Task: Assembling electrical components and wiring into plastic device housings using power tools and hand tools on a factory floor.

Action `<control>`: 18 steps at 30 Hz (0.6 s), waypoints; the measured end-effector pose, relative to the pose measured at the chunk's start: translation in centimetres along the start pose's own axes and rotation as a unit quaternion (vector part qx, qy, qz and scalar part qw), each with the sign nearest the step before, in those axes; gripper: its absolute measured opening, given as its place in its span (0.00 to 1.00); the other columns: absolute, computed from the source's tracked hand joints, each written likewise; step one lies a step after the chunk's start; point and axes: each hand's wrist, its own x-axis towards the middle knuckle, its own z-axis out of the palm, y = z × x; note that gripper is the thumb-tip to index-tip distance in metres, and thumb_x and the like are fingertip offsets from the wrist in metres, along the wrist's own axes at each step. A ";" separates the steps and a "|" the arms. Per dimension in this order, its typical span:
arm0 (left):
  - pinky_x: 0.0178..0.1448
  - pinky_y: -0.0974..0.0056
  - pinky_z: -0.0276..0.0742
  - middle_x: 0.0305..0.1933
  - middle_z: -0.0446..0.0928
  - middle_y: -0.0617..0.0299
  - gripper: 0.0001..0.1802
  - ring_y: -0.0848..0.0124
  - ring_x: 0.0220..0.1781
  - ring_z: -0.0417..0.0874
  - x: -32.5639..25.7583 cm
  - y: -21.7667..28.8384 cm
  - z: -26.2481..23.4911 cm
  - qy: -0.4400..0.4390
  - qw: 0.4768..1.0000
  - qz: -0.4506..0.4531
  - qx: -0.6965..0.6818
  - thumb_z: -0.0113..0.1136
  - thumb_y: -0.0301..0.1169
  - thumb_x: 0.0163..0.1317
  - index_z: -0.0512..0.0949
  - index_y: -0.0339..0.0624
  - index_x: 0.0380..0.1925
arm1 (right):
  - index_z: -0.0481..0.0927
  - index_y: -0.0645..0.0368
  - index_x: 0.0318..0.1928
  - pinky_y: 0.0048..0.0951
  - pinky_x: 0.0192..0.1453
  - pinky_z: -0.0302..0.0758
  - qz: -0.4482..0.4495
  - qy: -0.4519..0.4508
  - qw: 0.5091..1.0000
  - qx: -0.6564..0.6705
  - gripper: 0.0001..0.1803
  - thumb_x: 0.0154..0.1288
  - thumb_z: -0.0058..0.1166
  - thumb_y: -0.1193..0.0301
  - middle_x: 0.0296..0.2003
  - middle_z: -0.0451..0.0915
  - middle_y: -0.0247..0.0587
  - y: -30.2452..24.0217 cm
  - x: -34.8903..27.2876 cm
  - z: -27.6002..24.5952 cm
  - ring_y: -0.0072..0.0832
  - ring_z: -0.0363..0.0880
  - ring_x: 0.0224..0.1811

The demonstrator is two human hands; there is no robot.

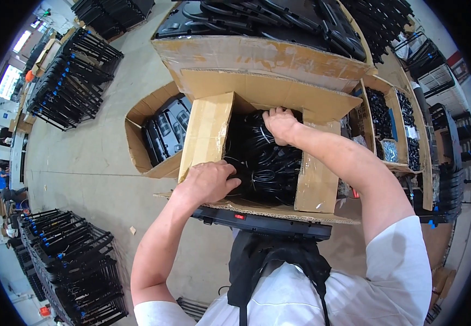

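An open cardboard box (207, 130) stands right in front of me with its flaps folded outward. Bundles of black cables (265, 176) fill it, tied with thin light ties. Over the far part of the box, my right hand (282, 126) is closed around a cable bundle, its fingers bent and their tips partly hidden. My left hand (209, 182) rests at the near left corner of the box, beside the flap. Its thumb is apart from the bent fingers, and nothing shows in it.
Behind stands a larger carton (262, 57) heaped with black plastic parts (257, 16). Another carton (137, 127) with black parts sits at left. Boxes of small black pieces (379, 114) are at right. Racks of black frames (72, 81) stand on the floor (105, 190).
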 end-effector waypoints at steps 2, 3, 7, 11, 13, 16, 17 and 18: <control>0.65 0.47 0.81 0.54 0.86 0.47 0.24 0.49 0.59 0.87 -0.1 0.6 0.0 0.002 1.000 -0.011 0.011 0.58 0.48 0.76 0.85 0.38 0.53 | 0.77 0.65 0.59 0.46 0.52 0.85 -0.023 0.032 0.999 -0.014 0.33 0.50 0.71 0.72 0.52 0.84 0.53 0.9 -0.4 -0.4 0.45 0.86 0.54; 0.65 0.47 0.81 0.54 0.86 0.46 0.24 0.49 0.59 0.87 0.0 1.1 0.2 0.000 1.000 -0.019 0.017 0.58 0.49 0.77 0.85 0.38 0.54 | 0.80 0.65 0.51 0.42 0.50 0.86 -0.044 0.058 0.997 -0.029 0.26 0.49 0.70 0.72 0.47 0.85 0.51 1.4 -1.2 -0.8 0.43 0.88 0.49; 0.67 0.45 0.80 0.61 0.84 0.40 0.29 0.42 0.62 0.85 1.4 1.9 0.7 -0.006 0.994 -0.054 -0.099 0.58 0.51 0.75 0.82 0.35 0.59 | 0.81 0.66 0.45 0.40 0.48 0.87 -0.089 0.107 0.990 0.014 0.23 0.45 0.69 0.75 0.42 0.86 0.52 3.2 -5.1 -5.3 0.43 0.89 0.45; 0.73 0.53 0.76 0.66 0.80 0.36 0.41 0.46 0.69 0.82 3.8 3.1 2.0 -0.084 0.969 0.051 -0.227 0.58 0.59 0.74 0.77 0.28 0.66 | 0.80 0.66 0.43 0.43 0.48 0.86 -0.087 0.138 0.986 -0.013 0.20 0.45 0.67 0.77 0.39 0.85 0.52 5.6 -10.6 -11.8 0.44 0.88 0.43; 0.77 0.57 0.72 0.72 0.76 0.37 0.52 0.53 0.74 0.79 3.7 5.3 2.1 -0.098 0.948 0.040 -0.299 0.61 0.63 0.71 0.67 0.24 0.73 | 0.78 0.66 0.44 0.43 0.48 0.86 -0.093 0.158 0.983 -0.003 0.21 0.47 0.66 0.76 0.39 0.84 0.52 6.4 -13.3 -15.3 0.46 0.88 0.43; 0.83 0.57 0.61 0.80 0.66 0.40 0.64 0.58 0.81 0.66 4.3 10.8 1.9 -0.115 0.759 0.062 -0.638 0.66 0.65 0.68 0.48 0.24 0.81 | 0.75 0.67 0.52 0.43 0.48 0.84 -0.069 0.171 0.983 0.020 0.28 0.50 0.69 0.72 0.43 0.82 0.52 7.4 -18.9 -20.3 0.48 0.86 0.46; 0.85 0.57 0.57 0.81 0.62 0.39 0.68 0.59 0.84 0.61 4.6 12.4 1.9 -0.118 0.695 0.073 -0.705 0.66 0.67 0.68 0.42 0.27 0.83 | 0.74 0.67 0.56 0.43 0.49 0.84 -0.064 0.197 0.978 0.038 0.32 0.50 0.70 0.71 0.45 0.81 0.51 7.3 -21.0 -21.5 0.47 0.86 0.47; 0.86 0.58 0.54 0.81 0.64 0.47 0.62 0.62 0.84 0.60 5.0 14.4 3.8 -0.032 0.618 0.069 -0.783 0.64 0.66 0.69 0.49 0.32 0.83 | 0.74 0.67 0.59 0.42 0.49 0.83 -0.066 0.225 0.970 0.058 0.35 0.50 0.71 0.71 0.46 0.80 0.50 6.9 -23.0 -22.5 0.45 0.85 0.48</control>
